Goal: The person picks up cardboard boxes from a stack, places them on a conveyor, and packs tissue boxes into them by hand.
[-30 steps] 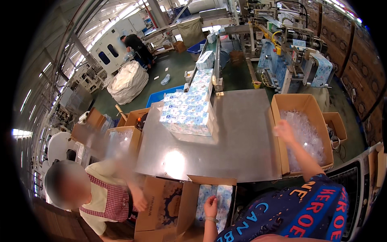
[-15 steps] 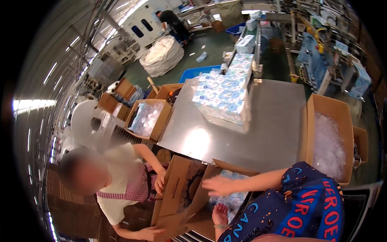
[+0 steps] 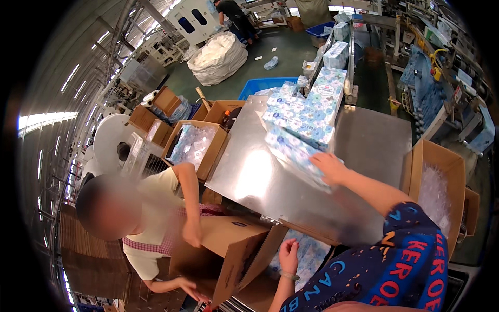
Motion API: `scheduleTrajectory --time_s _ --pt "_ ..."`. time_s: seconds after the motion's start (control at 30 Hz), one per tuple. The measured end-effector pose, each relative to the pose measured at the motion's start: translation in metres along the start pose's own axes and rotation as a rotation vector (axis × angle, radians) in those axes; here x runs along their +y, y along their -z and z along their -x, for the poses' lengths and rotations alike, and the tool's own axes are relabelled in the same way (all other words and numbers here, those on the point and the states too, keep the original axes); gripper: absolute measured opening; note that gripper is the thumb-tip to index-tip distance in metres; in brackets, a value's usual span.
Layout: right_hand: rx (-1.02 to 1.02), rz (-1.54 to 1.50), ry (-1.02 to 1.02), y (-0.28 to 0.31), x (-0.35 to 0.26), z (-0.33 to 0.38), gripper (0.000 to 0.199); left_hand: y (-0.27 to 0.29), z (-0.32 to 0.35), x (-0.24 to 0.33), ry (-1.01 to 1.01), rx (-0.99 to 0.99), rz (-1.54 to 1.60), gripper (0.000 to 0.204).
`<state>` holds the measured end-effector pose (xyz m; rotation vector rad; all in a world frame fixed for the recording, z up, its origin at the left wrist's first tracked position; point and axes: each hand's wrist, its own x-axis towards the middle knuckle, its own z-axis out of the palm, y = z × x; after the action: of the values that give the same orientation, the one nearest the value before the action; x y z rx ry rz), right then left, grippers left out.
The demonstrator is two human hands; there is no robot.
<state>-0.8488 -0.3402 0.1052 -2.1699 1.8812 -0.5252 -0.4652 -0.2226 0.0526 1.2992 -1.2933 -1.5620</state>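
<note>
My right hand [image 3: 331, 168] reaches over the steel table and grips the near end of a blue-and-white flowered tissue pack [image 3: 296, 151]. That pack tilts away from the front of a block of like packs [image 3: 301, 114]. My left hand [image 3: 289, 257], a bracelet at its wrist, is raised with fingers curled and nothing visible in it. Below it, more flowered packs [image 3: 306, 253] lie in an open carton [image 3: 262, 255], partly hidden by my sleeve. At the left a co-worker's hands [image 3: 192, 232] hold another brown carton [image 3: 228, 234] with its flaps raised.
The steel table [image 3: 358, 151] spans the middle. Packs come along a conveyor [image 3: 349, 57] behind it. Boxes of clear plastic film stand at the right [image 3: 434, 192] and left [image 3: 195, 143]. A blue bin [image 3: 260, 86] and a large white sack [image 3: 217, 58] are farther back.
My right hand has moved from over the carton up to the packs on the table, and the front pack has come away from the block. The co-worker's carton has tipped and turned.
</note>
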Motion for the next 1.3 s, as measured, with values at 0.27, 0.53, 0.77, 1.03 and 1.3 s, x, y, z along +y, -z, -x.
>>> scheduleTrajectory --time_s 0.27,0.53,0.77,1.03,1.3 --pt "0.183 -0.239 -0.019 0.080 0.048 0.071 0.046 -0.113 -0.088 0.142 -0.786 -0.166 -1.054 0.060" --pt "0.208 -0.666 -1.077 0.055 0.235 -0.083 0.062 -0.174 -0.134 0.120 -0.574 -0.524 -1.370 0.094" --pt "0.313 -0.350 -1.036 0.006 0.274 -0.119 0.050 -0.172 -0.121 0.129 -0.649 -0.688 -1.317 0.083" --pt "0.405 -0.193 -0.661 0.046 0.261 -0.071 0.029 -0.171 -0.089 0.180 -0.781 -0.733 -1.366 0.078" --pt "-0.225 0.355 -0.362 0.118 0.141 0.148 0.014 -0.098 -0.027 0.238 -0.834 -0.130 -1.122 0.083"
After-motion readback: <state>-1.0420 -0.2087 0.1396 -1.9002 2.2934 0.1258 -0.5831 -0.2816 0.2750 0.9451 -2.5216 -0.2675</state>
